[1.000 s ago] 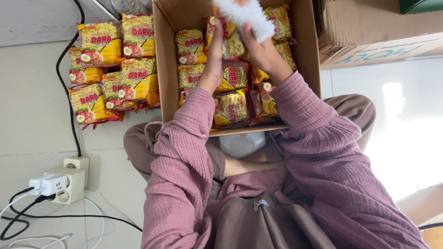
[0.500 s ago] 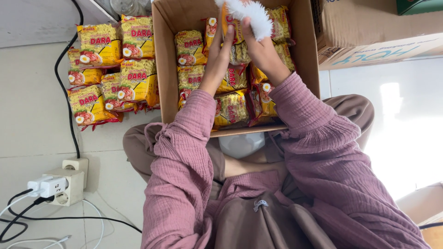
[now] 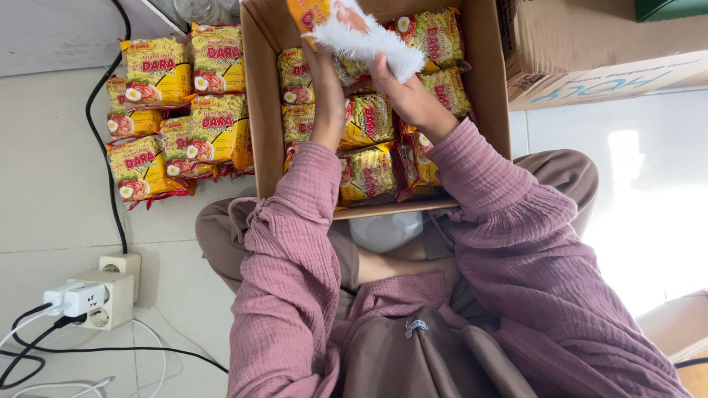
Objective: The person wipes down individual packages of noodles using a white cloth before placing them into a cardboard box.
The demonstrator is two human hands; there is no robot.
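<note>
From the head view, my left hand [image 3: 324, 88] and right hand [image 3: 402, 92] hold a yellow noodle packet [image 3: 317, 11] and a fluffy white cloth [image 3: 365, 40] above the open cardboard box [image 3: 258, 96], fingers pressed on both. The packet looks light, crinkly and brittle inside, so I judge its edges the safest hold. More packets fill the box; a stack of packets [image 3: 177, 110] lies left on the floor, near a black cable [image 3: 110, 191].

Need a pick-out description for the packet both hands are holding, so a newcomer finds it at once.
Start at the open cardboard box on the person's lap, packed with yellow noodle packets. Above its far end, the left hand and right hand hold one noodle packet with a fluffy white cloth. It alone is lifted clear and partly covered by cloth.
</note>
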